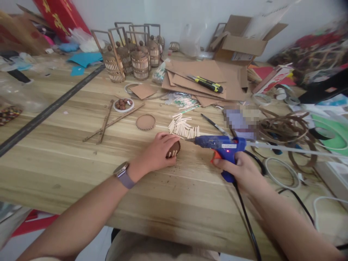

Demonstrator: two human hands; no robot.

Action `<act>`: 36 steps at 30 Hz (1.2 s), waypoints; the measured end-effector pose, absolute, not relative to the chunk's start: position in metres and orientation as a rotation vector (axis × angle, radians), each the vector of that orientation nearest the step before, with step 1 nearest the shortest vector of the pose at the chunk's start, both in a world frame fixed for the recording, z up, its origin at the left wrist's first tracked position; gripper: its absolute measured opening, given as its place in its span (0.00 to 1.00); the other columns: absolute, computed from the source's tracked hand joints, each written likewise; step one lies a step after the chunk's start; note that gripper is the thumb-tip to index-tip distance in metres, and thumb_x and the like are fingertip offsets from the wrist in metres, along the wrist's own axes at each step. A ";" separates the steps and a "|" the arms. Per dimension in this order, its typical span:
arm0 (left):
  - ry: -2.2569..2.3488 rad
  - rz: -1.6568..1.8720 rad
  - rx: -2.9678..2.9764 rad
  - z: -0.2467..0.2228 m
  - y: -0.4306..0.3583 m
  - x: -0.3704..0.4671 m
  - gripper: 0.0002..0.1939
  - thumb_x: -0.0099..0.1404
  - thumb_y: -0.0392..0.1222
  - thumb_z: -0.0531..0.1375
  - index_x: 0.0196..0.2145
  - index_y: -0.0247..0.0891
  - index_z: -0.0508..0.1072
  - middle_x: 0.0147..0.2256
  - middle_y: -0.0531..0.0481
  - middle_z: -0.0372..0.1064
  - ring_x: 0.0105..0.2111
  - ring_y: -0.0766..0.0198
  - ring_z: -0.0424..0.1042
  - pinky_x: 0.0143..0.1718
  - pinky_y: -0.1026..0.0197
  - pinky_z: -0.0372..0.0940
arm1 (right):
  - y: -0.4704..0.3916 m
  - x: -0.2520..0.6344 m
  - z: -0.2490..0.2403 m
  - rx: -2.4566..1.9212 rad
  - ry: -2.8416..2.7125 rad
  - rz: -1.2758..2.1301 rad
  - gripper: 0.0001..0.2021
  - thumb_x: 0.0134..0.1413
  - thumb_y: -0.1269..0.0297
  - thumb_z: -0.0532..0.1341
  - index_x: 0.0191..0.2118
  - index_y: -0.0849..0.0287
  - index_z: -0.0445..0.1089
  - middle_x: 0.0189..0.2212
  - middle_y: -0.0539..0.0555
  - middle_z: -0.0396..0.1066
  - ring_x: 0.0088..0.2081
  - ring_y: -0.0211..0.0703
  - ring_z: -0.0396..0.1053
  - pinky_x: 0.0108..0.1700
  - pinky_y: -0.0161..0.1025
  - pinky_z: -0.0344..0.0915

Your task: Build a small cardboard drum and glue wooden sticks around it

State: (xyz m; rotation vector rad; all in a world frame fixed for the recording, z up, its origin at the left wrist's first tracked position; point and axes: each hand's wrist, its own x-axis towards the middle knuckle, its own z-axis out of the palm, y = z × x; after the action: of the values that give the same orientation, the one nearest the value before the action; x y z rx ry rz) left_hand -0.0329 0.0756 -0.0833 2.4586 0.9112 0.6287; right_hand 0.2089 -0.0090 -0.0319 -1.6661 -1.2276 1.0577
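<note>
My left hand (160,152) is closed round a small round cardboard piece (174,148) with a few short sticks standing at its near edge. In my right hand (241,168) is a blue hot glue gun (225,145), my fingers at its orange trigger and a small red light glowing on its side. The gun's nozzle points left, close to the cardboard piece; whether they touch I cannot tell. A pile of short wooden sticks (181,125) lies just beyond my hands. To its left is a round cardboard disc (146,122) with a ridged rim.
Several small lantern-like baskets (140,61) with tall handles stand at the back. A utility knife (206,83) rests on stacked cardboard (187,70). A bowl of brown beads (123,104) is beside crossed strips (104,123). Tape rolls, coiled strips (285,127) and a black cord (246,214) lie right.
</note>
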 end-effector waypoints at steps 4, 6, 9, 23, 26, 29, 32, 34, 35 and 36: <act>0.906 0.646 2.471 -0.083 0.075 -0.033 0.32 0.57 0.35 0.62 0.59 0.41 0.62 0.58 0.44 0.65 0.57 0.47 0.58 0.59 0.42 0.59 | -0.007 0.211 -0.047 -1.616 -1.216 1.269 0.15 0.43 0.51 0.67 0.30 0.57 0.68 0.21 0.47 0.63 0.21 0.36 0.59 0.21 0.34 0.56; 0.899 0.647 2.478 -0.082 0.074 -0.032 0.32 0.57 0.35 0.62 0.59 0.41 0.62 0.58 0.44 0.65 0.57 0.47 0.59 0.58 0.43 0.60 | -0.008 0.213 -0.051 -1.610 -1.320 1.256 0.15 0.47 0.50 0.66 0.33 0.57 0.70 0.23 0.50 0.68 0.23 0.38 0.63 0.22 0.35 0.59; 0.896 0.636 2.493 -0.080 0.075 -0.032 0.32 0.57 0.34 0.62 0.59 0.41 0.63 0.58 0.44 0.65 0.57 0.47 0.59 0.58 0.43 0.60 | -0.010 0.214 -0.051 -1.641 -1.514 1.140 0.15 0.49 0.49 0.65 0.34 0.57 0.73 0.25 0.51 0.73 0.25 0.41 0.68 0.25 0.37 0.65; 0.905 0.601 2.536 -0.080 0.076 -0.032 0.32 0.56 0.34 0.61 0.59 0.36 0.63 0.58 0.41 0.65 0.57 0.47 0.59 0.59 0.44 0.59 | -0.013 0.210 -0.054 -1.622 -1.853 0.911 0.18 0.56 0.49 0.60 0.45 0.56 0.77 0.42 0.56 0.80 0.46 0.55 0.76 0.47 0.48 0.73; 0.912 0.594 2.538 -0.081 0.076 -0.031 0.33 0.55 0.34 0.61 0.59 0.37 0.63 0.59 0.42 0.65 0.57 0.46 0.58 0.59 0.43 0.59 | -0.012 0.209 -0.055 -1.603 -1.853 0.892 0.19 0.57 0.49 0.59 0.46 0.56 0.76 0.43 0.55 0.80 0.47 0.54 0.76 0.48 0.47 0.73; 0.918 0.589 2.540 -0.080 0.076 -0.031 0.32 0.56 0.34 0.61 0.59 0.39 0.63 0.59 0.43 0.65 0.57 0.47 0.59 0.59 0.43 0.59 | -0.012 0.210 -0.057 -1.591 -1.855 0.867 0.21 0.57 0.47 0.59 0.46 0.57 0.77 0.42 0.55 0.80 0.44 0.54 0.77 0.46 0.46 0.74; 0.917 0.589 2.537 -0.079 0.075 -0.032 0.31 0.57 0.35 0.62 0.59 0.37 0.63 0.58 0.42 0.65 0.57 0.47 0.59 0.59 0.44 0.59 | -0.012 0.211 -0.060 -1.594 -1.854 0.842 0.21 0.56 0.46 0.59 0.45 0.57 0.77 0.39 0.55 0.81 0.41 0.53 0.78 0.44 0.46 0.75; 0.909 0.591 2.539 -0.079 0.075 -0.032 0.31 0.57 0.35 0.62 0.59 0.36 0.63 0.58 0.42 0.65 0.57 0.48 0.58 0.59 0.45 0.59 | -0.012 0.212 -0.061 -1.598 -1.836 0.826 0.20 0.55 0.46 0.60 0.43 0.56 0.78 0.38 0.55 0.81 0.40 0.53 0.78 0.44 0.46 0.75; 0.904 0.593 2.540 -0.079 0.075 -0.032 0.31 0.58 0.35 0.62 0.59 0.36 0.63 0.58 0.42 0.65 0.57 0.48 0.58 0.59 0.45 0.59 | -0.011 0.212 -0.061 -1.596 -1.823 0.827 0.20 0.55 0.46 0.60 0.42 0.56 0.77 0.38 0.55 0.81 0.40 0.53 0.78 0.44 0.46 0.75; 0.902 0.595 2.539 -0.079 0.075 -0.032 0.31 0.58 0.35 0.61 0.59 0.36 0.62 0.58 0.42 0.65 0.57 0.48 0.57 0.60 0.45 0.58 | -0.011 0.212 -0.060 -1.591 -1.809 0.835 0.19 0.55 0.46 0.60 0.41 0.56 0.77 0.38 0.55 0.81 0.39 0.53 0.78 0.44 0.46 0.75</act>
State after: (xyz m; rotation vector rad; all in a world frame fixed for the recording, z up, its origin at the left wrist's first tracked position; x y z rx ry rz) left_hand -0.0322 0.0750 -0.0788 2.5392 0.9018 0.5952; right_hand 0.2116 -0.0110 -0.0605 -1.5908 -1.8094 0.8345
